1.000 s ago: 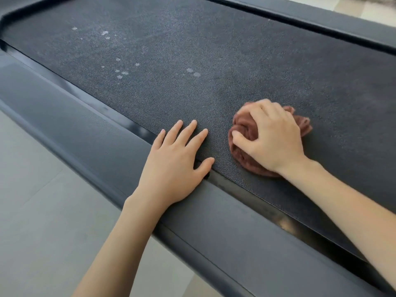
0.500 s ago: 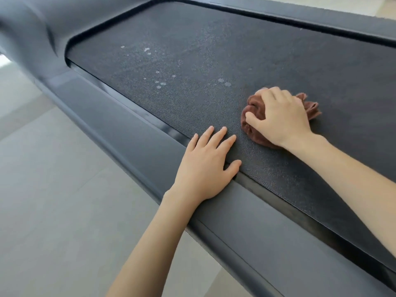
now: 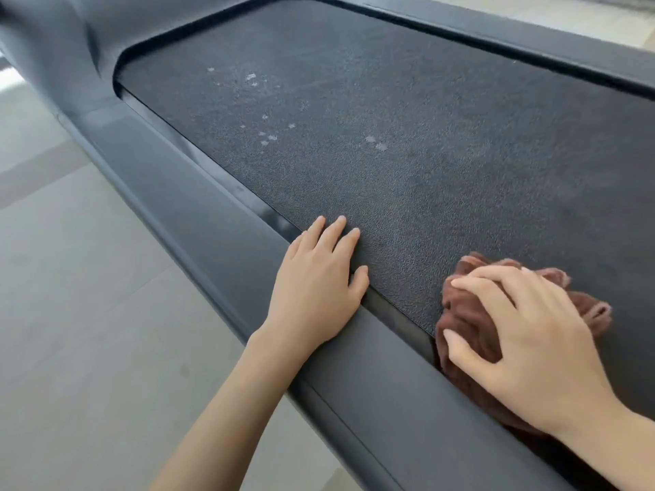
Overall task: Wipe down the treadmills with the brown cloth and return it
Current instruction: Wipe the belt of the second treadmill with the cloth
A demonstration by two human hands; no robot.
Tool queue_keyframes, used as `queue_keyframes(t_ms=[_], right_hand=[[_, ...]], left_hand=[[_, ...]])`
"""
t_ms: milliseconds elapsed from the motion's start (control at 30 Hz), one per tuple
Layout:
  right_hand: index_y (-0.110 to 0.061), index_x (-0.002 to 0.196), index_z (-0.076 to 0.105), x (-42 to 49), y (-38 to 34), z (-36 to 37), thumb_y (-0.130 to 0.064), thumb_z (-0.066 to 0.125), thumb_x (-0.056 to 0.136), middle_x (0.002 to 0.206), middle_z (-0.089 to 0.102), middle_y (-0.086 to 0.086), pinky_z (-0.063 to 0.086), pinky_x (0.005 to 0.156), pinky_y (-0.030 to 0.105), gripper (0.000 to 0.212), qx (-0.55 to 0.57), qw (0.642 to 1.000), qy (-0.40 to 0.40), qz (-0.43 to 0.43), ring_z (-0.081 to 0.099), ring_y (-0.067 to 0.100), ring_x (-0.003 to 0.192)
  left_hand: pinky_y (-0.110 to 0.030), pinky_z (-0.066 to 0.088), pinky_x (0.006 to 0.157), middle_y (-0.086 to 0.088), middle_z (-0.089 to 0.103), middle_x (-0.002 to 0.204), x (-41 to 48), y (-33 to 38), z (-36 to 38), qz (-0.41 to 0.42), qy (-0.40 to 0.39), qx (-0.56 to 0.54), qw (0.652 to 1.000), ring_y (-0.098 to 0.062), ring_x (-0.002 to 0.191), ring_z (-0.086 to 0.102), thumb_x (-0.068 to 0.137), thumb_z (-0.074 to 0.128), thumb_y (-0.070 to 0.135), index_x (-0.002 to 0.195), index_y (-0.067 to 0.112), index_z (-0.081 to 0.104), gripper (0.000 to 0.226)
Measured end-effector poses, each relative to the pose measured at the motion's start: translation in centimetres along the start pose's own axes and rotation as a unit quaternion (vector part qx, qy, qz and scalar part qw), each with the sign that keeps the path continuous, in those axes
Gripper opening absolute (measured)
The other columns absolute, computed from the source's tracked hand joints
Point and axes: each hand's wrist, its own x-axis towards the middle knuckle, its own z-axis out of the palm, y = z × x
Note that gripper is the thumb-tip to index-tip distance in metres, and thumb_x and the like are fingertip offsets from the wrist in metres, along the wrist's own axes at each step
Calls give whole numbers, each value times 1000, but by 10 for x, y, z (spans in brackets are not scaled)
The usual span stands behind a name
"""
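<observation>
The cloth (image 3: 468, 313), brown and bunched into a wad, lies at the near right of the treadmill, on the left edge of the belt (image 3: 443, 154) where it meets the side rail (image 3: 198, 221). Part of the cloth hangs over the dark gap between belt and rail. The right hand (image 3: 531, 345) lies on top of it. Its fingers (image 3: 496, 278) are bent and spread over the wad and the thumb is pressed against the near left side, so the hand grips the cloth.

The left hand (image 3: 315, 288) lies flat just left of the cloth and does not touch it. Its palm rests on the rail, and its straight, slightly spread fingers (image 3: 340, 232) reach onto the belt. It holds nothing.

Farther along the belt, well apart from both hands, is a scatter of pale spots (image 3: 273, 136). Left of the rail is grey tiled floor (image 3: 71, 313).
</observation>
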Motion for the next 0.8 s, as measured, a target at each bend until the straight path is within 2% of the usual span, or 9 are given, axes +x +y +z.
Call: queue_keyframes(t_ms=[167,267,367,467,633,800], right_hand=[[-18,109,61,100,-8,35,-51,50,77,109,58,6,37,91,40,47,-17,999,8,-32,53,30,105],[-16,116,56,161,-10,52,-51,52,82,114,55,9,35,93,40,49,-25,999,-10,-22,49,30,109],[-15,120,53,182,-12,62,-50,50,85,117,55,11,33,97,39,50,-33,999,-6,-13,48,30,111],[-13,120,53,155,-6,54,-49,49,85,115,55,11,31,101,40,50,-29,999,-4,-37,49,31,111],[-13,111,59,70,22,12,-49,45,78,107,58,7,38,96,42,50,25,994,-28,-98,54,30,102],[-13,111,65,-6,61,-17,-46,52,73,108,61,5,34,102,42,52,47,992,-28,-114,53,26,106]], left_hand=[[-30,13,113,3,26,154,0,1,-3,-10,-3,5,1000,-19,143,15,94,41,39,144,22,33,53],[-28,10,113,3,23,155,-2,4,-4,-4,-10,13,1000,-17,144,11,95,38,38,145,22,30,53],[-28,8,115,3,22,155,-1,3,-3,0,-13,14,1000,-17,144,9,96,38,37,145,22,29,52],[-28,8,115,3,24,154,-2,4,-4,-1,-21,11,1000,-17,144,11,96,39,37,145,23,31,52],[-29,10,117,3,22,155,-3,3,-2,-3,-27,7,1000,-17,144,10,94,42,43,145,25,31,55],[-33,8,118,3,17,156,-2,4,-4,50,-48,22,997,-12,145,7,94,41,45,146,21,28,59]])
